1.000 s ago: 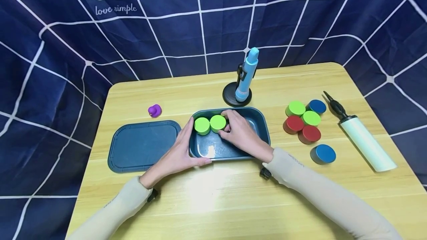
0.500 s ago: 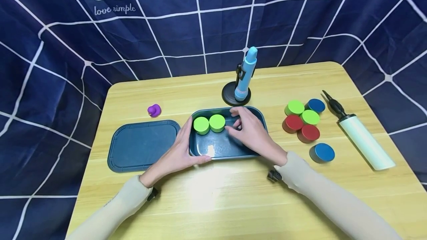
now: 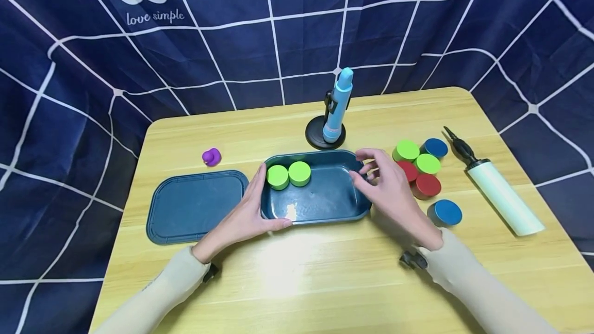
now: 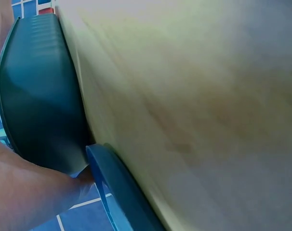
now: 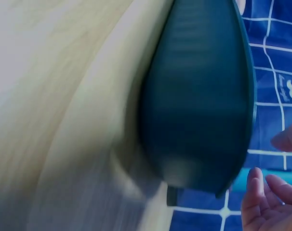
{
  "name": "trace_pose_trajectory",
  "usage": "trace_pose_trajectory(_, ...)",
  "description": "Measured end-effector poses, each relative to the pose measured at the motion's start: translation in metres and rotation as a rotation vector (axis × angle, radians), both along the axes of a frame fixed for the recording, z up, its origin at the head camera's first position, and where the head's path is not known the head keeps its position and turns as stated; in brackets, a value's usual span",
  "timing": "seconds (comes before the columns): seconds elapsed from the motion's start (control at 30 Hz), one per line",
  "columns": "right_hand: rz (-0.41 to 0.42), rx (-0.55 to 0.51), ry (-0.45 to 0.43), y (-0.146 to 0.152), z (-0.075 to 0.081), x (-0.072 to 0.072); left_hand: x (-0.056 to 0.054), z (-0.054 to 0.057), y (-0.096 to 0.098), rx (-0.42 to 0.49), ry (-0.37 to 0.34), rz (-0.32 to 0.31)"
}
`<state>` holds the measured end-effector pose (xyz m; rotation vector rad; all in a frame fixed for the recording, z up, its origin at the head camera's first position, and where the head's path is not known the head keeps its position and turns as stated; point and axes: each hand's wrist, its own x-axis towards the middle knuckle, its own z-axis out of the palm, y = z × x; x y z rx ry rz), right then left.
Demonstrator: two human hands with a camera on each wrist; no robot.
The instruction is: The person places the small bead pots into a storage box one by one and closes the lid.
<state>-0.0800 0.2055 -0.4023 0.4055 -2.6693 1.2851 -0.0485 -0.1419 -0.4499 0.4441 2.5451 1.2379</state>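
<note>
Two lime-green round blocks point(image 3: 299, 173) sit side by side at the back left inside a dark blue plastic container point(image 3: 325, 218). My left hand point(image 3: 248, 215) rests against the container, straight fingers along its left end and thumb on the front rim. In the left wrist view the container's outer wall point(image 4: 37, 91) fills the left side. Over the container's right end is my right hand point(image 3: 392, 182), fingers loosely bent, nothing between them. The right wrist view shows its fingertips point(image 5: 256, 185) beyond the container. Green, red and blue round blocks point(image 3: 426, 186) cluster just right of that hand.
A flat blue lid point(image 3: 197, 205) lies left of the container, with a small purple duck point(image 3: 211, 157) behind it. A light-blue pen-shaped object point(image 3: 337, 107) stands on a black base at the back. A pale pump point(image 3: 503, 195) lies at the right.
My right hand has let go of the second green block and moved right, to the container's right end. The left hand stays at the container's left end.
</note>
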Motion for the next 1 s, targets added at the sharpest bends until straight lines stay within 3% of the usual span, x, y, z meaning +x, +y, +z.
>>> trace_pose_trajectory(0.53, -0.194, 0.033, 0.044, 0.064, 0.001, 0.037, 0.000, 0.000, 0.001, -0.003, 0.005, -0.002)
trace_pose_trajectory(1.0, -0.374, 0.084, -0.014, 0.112, -0.006, 0.073, 0.001, 0.002, 0.001, -0.015, 0.014, 0.008)
